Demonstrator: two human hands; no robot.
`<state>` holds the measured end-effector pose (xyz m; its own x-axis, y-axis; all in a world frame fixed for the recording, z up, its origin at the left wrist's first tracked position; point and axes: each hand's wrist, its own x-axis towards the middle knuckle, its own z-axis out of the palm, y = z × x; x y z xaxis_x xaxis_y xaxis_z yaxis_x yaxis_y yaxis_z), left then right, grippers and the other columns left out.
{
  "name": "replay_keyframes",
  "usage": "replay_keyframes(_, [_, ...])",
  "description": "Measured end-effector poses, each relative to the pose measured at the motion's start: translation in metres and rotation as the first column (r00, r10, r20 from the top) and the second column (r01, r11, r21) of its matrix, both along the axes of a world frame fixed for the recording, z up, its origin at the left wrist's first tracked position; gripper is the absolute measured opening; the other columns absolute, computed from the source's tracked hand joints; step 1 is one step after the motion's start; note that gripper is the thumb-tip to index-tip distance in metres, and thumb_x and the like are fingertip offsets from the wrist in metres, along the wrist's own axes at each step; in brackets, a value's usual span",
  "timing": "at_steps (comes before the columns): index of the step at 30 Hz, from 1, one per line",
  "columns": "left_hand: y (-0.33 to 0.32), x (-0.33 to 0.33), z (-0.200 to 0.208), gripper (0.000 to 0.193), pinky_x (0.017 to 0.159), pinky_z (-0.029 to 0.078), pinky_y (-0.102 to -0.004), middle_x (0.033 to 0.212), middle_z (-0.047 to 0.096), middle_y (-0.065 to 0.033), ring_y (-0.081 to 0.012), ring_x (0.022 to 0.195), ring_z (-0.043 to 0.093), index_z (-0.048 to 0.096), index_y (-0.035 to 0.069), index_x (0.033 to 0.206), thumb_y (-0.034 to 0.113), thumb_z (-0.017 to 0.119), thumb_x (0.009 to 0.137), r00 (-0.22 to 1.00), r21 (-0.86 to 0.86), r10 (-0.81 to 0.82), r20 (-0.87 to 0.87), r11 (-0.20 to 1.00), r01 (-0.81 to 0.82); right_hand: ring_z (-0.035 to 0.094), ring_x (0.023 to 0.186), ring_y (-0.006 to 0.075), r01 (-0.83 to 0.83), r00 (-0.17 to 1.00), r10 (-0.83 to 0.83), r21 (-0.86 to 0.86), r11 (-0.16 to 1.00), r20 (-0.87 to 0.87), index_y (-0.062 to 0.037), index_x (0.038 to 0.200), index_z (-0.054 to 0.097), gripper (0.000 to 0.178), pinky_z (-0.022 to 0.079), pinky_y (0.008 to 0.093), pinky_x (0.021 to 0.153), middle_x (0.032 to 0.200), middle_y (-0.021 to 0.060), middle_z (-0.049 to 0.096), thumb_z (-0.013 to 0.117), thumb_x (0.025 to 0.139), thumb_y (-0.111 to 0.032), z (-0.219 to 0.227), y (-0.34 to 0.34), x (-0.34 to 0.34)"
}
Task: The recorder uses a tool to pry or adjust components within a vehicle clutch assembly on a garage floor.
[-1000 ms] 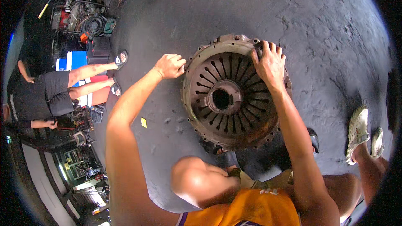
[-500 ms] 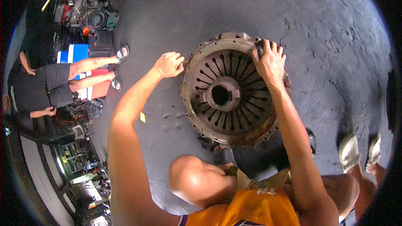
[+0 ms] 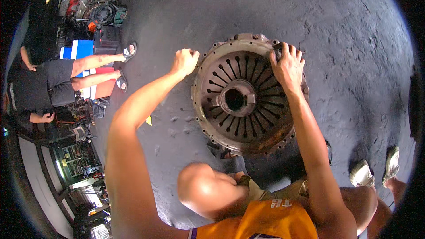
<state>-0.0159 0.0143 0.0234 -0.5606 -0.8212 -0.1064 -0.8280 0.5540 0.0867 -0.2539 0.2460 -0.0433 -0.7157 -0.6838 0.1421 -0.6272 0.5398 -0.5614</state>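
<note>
A big, worn clutch pressure plate (image 3: 209,126) lies in front of my knees, its slotted diaphragm spring (image 3: 246,67) facing up. At its middle sits a ring-shaped release bearing (image 3: 251,99) around a dark hole. My right hand (image 3: 288,68) is closed over the upper right rim, thumb on the inner side, fingers bent over the outer edge. Beside the upper left rim, my left hand (image 3: 184,62) is curled like a fist; its fingertips are hidden, so I cannot tell what they hold or whether they touch the rim.
Dark, rough floor (image 3: 345,62) surrounds the plate. A person in dark clothes (image 3: 62,75) stands at the left, near a blue box (image 3: 83,49), a black case (image 3: 108,36) and piled machine parts (image 3: 84,11). Light-coloured clogs (image 3: 362,175) on another person's feet stand at the lower right.
My left hand has moved slightly right and curled tighter beside the rim. My right hand keeps its place on the plate. The clogs at the lower right have shifted.
</note>
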Motion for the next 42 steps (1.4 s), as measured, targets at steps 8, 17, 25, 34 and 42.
replay_keyframes(8, [-0.029,0.008,0.012,0.013,0.053,0.046,-0.0420,0.060,0.051,-0.0117,-0.0313,0.057,0.056,0.049,0.006,0.065,0.016,0.056,0.069,0.591,-0.040,-0.796,0.133,0.591,0.805,0.048,0.103,0.0355,0.001,0.999,-0.001,-0.013,1.000,-0.042,-0.0049,0.113,0.052,0.046,0.040,0.0479,0.084,0.111,0.0171,0.053,0.056,0.081,-0.038,0.000,-0.002,-0.001])
replay_keyframes(17, [0.017,-0.020,-0.001,0.045,0.082,0.045,-0.0473,0.094,0.062,-0.0257,-0.0403,0.097,0.058,0.065,-0.001,0.085,0.040,0.049,0.082,0.765,0.079,0.644,-0.020,0.764,-0.641,0.049,0.103,0.0350,0.006,0.999,-0.004,0.039,0.999,-0.047,-0.0077,0.116,0.050,0.044,0.040,0.0485,0.084,0.112,0.0154,0.052,0.054,0.084,-0.037,0.005,-0.005,0.004])
replay_keyframes(25, [-0.023,0.031,0.009,0.013,0.056,0.048,-0.0384,0.064,0.051,-0.0094,-0.0274,0.059,0.056,0.050,0.007,0.069,0.016,0.058,0.066,0.606,-0.147,-0.792,0.078,0.592,0.792,0.048,0.105,0.0349,-0.026,0.999,0.027,0.036,0.999,-0.041,-0.0070,0.117,0.050,0.045,0.039,0.0478,0.086,0.114,0.0153,0.052,0.054,0.084,-0.038,0.003,-0.003,0.002])
replay_keyframes(34, [-0.020,0.009,-0.004,0.021,0.055,0.048,-0.0413,0.059,0.052,-0.0149,-0.0314,0.057,0.058,0.053,0.004,0.070,0.024,0.054,0.075,0.838,-0.036,-0.525,0.148,0.844,0.536,0.048,0.105,0.0350,-0.017,0.999,0.020,0.071,0.997,-0.040,-0.0063,0.116,0.049,0.046,0.039,0.0476,0.085,0.113,0.0169,0.052,0.055,0.083,-0.038,0.005,-0.005,0.002])
replay_keyframes(42, [0.009,0.012,-0.016,0.034,0.060,0.049,-0.0454,0.070,0.061,-0.0227,-0.0355,0.071,0.063,0.058,0.000,0.072,0.030,0.048,0.084,0.945,-0.090,0.325,-0.029,0.941,-0.326,0.049,0.104,0.0349,-0.007,0.998,0.009,0.037,0.999,-0.054,-0.0072,0.115,0.050,0.046,0.040,0.0481,0.084,0.113,0.0162,0.052,0.055,0.082,-0.039,0.003,-0.004,0.002])
